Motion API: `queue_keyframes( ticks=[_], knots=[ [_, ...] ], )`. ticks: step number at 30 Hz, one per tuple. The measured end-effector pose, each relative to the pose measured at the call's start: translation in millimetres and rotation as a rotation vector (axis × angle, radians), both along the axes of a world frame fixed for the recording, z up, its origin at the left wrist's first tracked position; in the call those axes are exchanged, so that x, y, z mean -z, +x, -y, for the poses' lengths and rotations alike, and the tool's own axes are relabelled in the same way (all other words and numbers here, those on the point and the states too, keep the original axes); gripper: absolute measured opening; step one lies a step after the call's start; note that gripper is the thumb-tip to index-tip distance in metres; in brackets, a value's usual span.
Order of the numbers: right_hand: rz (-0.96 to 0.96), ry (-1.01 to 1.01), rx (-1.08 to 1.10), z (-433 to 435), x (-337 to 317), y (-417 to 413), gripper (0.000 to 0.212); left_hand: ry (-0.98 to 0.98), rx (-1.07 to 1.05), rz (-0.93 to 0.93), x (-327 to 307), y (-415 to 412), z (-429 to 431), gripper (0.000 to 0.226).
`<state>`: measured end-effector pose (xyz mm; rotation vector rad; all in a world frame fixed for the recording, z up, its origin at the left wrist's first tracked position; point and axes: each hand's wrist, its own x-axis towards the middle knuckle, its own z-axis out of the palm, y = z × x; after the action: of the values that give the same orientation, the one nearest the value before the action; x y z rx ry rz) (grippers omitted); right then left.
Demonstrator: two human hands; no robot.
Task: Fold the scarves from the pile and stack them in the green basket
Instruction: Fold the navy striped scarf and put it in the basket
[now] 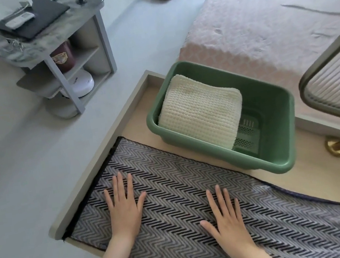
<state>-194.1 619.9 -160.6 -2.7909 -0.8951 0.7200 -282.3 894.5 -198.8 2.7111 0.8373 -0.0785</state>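
One cream knitted scarf (199, 110) lies folded inside the green basket (271, 112), which sits on the counter (138, 120). A grey-and-black herringbone scarf (175, 195) is spread flat on the counter just beside the basket, not yet folded. The left hand (125, 209) and right hand (228, 222) press on it, fingers straight and spread, holding nothing. No pile is visible, so how many scarves remain is unclear. A corner tag (103, 246) on the scarf is too small to read.

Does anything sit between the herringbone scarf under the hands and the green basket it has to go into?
Nothing visible does. Only bare tabletop separates the herringbone scarf from the green basket. A folded cream scarf already lies inside. The left hand and right hand lie flat on the scarf.
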Motion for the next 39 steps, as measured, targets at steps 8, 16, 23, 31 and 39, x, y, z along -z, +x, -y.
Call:
queue_keyframes(
  ticks=[8,16,23,31,39],
  knots=[
    [-0.008,0.094,0.270,118.8,-32.6,-18.8,0.056,-0.199,0.359,0.315,-33.1,-1.5,132.8,0.040],
    [0.224,0.227,0.405,243.8,-29.7,-73.9,0.056,-0.352,0.957,0.258,-30.7,-17.3,247.4,0.030],
    [0.188,0.187,0.451,294.4,-5.1,-90.9,0.052,-0.202,1.002,0.098,-28.6,-12.2,271.2,0.051],
    [0.248,0.110,0.325,300.4,-7.2,-101.6,0.039,-0.284,0.970,0.184,-25.1,-24.5,269.2,0.014],
    [0.152,0.025,0.302,307.3,-8.4,-141.1,0.045,-0.267,0.930,0.216,-19.3,-33.0,266.3,0.015]
  ],
)
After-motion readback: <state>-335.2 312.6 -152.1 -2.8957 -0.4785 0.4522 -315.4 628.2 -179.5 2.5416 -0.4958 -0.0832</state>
